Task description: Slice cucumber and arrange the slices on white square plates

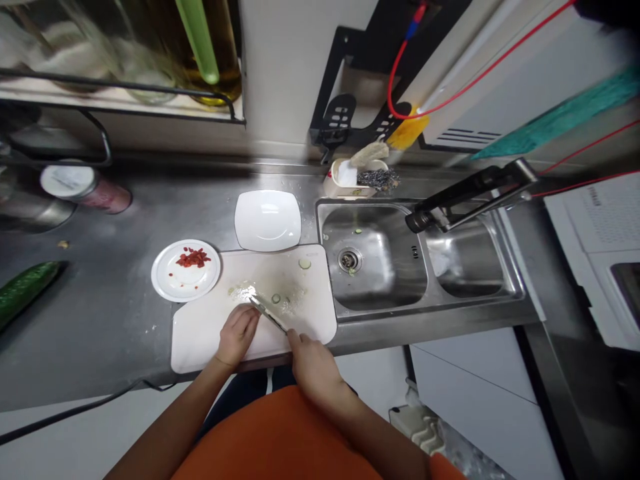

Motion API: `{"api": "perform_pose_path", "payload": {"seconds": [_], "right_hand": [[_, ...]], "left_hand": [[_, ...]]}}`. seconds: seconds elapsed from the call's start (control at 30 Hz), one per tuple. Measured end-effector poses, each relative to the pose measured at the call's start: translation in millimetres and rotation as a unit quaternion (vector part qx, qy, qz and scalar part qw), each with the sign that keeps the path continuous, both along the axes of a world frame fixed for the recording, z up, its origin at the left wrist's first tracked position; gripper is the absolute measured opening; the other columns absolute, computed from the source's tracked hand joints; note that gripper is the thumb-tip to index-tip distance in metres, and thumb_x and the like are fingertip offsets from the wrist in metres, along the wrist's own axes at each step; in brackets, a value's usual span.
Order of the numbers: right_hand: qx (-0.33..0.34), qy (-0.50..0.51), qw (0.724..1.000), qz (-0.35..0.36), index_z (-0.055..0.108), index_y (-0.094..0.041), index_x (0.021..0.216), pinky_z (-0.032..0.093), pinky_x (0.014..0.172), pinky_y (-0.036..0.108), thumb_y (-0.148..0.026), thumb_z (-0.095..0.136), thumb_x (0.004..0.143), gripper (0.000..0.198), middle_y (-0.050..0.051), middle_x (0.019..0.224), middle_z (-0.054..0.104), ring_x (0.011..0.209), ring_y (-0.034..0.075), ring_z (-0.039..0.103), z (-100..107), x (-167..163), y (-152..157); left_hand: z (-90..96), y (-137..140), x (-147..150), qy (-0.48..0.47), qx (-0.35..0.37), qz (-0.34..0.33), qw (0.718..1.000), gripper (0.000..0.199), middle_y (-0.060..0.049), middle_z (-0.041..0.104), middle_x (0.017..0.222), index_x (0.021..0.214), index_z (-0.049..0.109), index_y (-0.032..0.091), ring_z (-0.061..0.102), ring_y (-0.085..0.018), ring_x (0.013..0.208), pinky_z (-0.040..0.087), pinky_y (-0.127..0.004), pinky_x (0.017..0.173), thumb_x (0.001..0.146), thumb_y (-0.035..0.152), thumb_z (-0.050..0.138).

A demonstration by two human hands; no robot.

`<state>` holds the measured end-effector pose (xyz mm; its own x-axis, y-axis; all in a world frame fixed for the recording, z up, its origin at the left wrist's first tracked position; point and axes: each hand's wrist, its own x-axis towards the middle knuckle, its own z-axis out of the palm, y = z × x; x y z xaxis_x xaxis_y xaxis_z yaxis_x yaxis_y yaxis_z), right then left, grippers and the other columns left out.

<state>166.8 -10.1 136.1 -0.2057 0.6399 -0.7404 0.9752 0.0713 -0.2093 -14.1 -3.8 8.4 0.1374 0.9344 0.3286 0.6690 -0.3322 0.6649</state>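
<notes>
My right hand [316, 368] is closed round the handle of a knife [269, 314], whose blade slants up and left over the white cutting board [203, 337]. At the blade's far end, my left hand [239, 333] rests on the board with its fingers curled together. Whatever those fingers hold, if anything, is hidden. Thin pale green slices, one a ring [276, 299], lie on the wet board beyond the knife. A larger round slice [305, 264] sits near the board's far right corner.
Behind the board stands a white square plate [268, 220]. To the left, a round white plate [165, 279] bears chopped red pieces [194, 257]. A whole cucumber [25, 290] lies far left. The steel double sink [373, 293] with a black faucet [453, 197] adjoins on the right.
</notes>
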Motion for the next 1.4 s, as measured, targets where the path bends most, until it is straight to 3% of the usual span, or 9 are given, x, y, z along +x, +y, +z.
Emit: {"api": "perform_pose_path", "payload": {"seconds": [0.53, 1.1, 1.4], "right_hand": [[0.004, -0.009, 1.0, 0.01, 0.049, -0.018, 0.11, 0.045, 0.064, 0.027, -0.002, 0.029, 0.085, 0.036, 0.01, 0.091, 0.064, 0.08, 0.021, 0.064, 4.6, -4.8, 5.2], [0.018, 0.016, 1.0, 0.01, 0.049, -0.015, 0.117, 0.046, 0.067, 0.028, -0.005, 0.031, 0.086, 0.036, 0.011, 0.092, 0.064, 0.083, 0.02, 0.063, -24.6, -25.5, 20.5], [0.026, 0.016, 1.0, 0.002, 0.05, -0.018, 0.113, 0.044, 0.065, 0.026, -0.005, 0.033, 0.085, 0.035, 0.008, 0.091, 0.065, 0.083, 0.02, 0.063, -23.3, -7.6, 17.7]], "left_hand": [[-0.6, 0.2, -0.2, -0.005, 0.007, 0.0, 1.0, 0.013, -0.005, 0.066, 0.089, 0.087, 0.063, 0.019, 0.061, -0.017, 0.092, 0.05, -0.035, 0.089, 0.085, 0.016, 0.05], [-0.9, 0.4, -1.1, -0.014, -0.012, -0.01, 1.0, 0.014, -0.005, 0.065, 0.09, 0.088, 0.063, 0.018, 0.06, -0.017, 0.093, 0.049, -0.035, 0.09, 0.085, 0.013, 0.05], [-1.7, 0.6, 0.6, -0.037, -0.013, -0.014, 0.999, 0.017, -0.007, 0.064, 0.092, 0.097, 0.062, 0.019, 0.06, -0.018, 0.093, 0.051, -0.038, 0.087, 0.085, 0.016, 0.051]]}}
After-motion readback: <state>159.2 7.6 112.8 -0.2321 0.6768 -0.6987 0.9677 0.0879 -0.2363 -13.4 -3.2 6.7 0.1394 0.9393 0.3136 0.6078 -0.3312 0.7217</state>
